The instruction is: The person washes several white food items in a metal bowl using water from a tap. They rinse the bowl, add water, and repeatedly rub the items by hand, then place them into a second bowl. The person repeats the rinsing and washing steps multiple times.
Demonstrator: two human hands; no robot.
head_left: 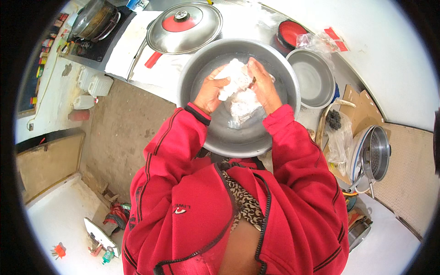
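Both hands are inside a large grey basin [199, 57] that seems to hold some water. My left hand [211, 91] grips a wet-looking, crumpled white lump [236, 78], its thumb lying over the left side. My right hand [265, 85] is cupped against the lump's right side, fingers pressed together and pointing away from me. A second pale, ragged piece [244, 106], perhaps part of the same lump, hangs or lies below between the hands. Glare washes out the surface, so I cannot tell whether it is meat, cloth or something else.
Beyond the basin sits a lidded wok [208, 30]. At its right stand a smaller grey basin [311, 78] and a red bowl [292, 33]. A pot [94, 20] rests on the stove at far left. A steel strainer [379, 153] leans at right beside cardboard and plastic bags.
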